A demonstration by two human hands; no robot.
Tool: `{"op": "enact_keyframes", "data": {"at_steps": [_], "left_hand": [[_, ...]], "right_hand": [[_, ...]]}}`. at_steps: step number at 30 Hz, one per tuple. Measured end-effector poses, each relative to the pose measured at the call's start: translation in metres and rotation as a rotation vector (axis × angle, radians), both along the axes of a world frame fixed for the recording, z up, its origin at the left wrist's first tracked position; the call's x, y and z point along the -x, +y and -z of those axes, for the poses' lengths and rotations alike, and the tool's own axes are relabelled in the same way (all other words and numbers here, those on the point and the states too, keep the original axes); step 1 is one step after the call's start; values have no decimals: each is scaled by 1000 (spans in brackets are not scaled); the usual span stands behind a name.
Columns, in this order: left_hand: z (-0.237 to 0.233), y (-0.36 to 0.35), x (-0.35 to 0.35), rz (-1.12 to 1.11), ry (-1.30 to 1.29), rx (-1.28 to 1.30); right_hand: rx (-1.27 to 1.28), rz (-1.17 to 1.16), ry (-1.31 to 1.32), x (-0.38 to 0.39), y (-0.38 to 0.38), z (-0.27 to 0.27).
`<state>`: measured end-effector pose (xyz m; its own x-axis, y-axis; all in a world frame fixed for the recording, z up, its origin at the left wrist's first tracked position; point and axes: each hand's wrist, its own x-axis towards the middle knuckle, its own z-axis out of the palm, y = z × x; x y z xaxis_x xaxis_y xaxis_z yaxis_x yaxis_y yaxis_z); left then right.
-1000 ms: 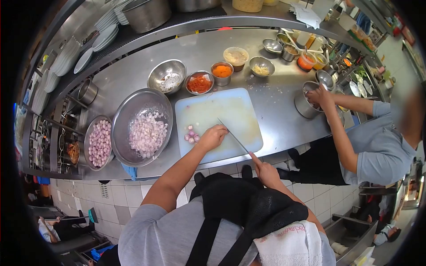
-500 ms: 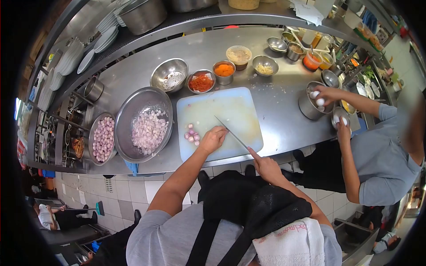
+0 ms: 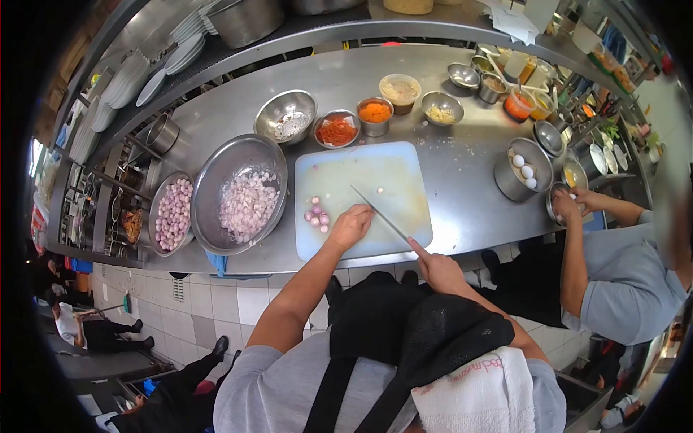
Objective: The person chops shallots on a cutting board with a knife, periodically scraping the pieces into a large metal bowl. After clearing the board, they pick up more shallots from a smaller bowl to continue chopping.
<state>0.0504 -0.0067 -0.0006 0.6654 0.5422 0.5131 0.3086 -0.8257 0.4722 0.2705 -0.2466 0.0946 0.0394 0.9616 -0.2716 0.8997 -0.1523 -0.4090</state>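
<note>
A knife (image 3: 385, 219) lies diagonally over the white cutting board (image 3: 404, 166), its handle in my right hand (image 3: 442, 273). My left hand (image 3: 353, 225) is closed on the board, left of the blade; what its fingers pinch is hidden. Several peeled shallots (image 3: 316, 215) sit on the board left of that hand. One small piece (image 3: 380, 190) lies right of the knife tip. Chopped shallots (image 3: 249, 206) fill part of a large steel bowl (image 3: 209, 173) to the left, and whole shallots (image 3: 174, 214) are in another bowl beside it.
Behind the board stand bowls of red strips (image 3: 337, 131) and orange food (image 3: 375, 112). At the right, a co-worker's hands (image 3: 570, 205) hold something over a bowl, near a pot (image 3: 514, 189) with eggs. A steel shelf (image 3: 303, 40) runs along the back.
A small piece now shows right of the knife tip. The co-worker's hands have come together over the bowl, away from the egg pot. The view has shifted slightly.
</note>
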Motion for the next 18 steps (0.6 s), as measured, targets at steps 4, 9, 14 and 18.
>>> {"op": "enact_keyframes", "data": {"at_steps": [4,9,14,18], "left_hand": [[1,-6,4,3,-5,23],[2,-5,5,6,-4,3],[3,-11,7,-23,9,23],[5,-11,5,-29,-13,9]], "right_hand": [[-14,-1,17,-2,-3,2],[-17,5,36,-2,-5,3],[-30,5,60,-3,-7,5],[-6,0,60,-6,-5,-5]]}}
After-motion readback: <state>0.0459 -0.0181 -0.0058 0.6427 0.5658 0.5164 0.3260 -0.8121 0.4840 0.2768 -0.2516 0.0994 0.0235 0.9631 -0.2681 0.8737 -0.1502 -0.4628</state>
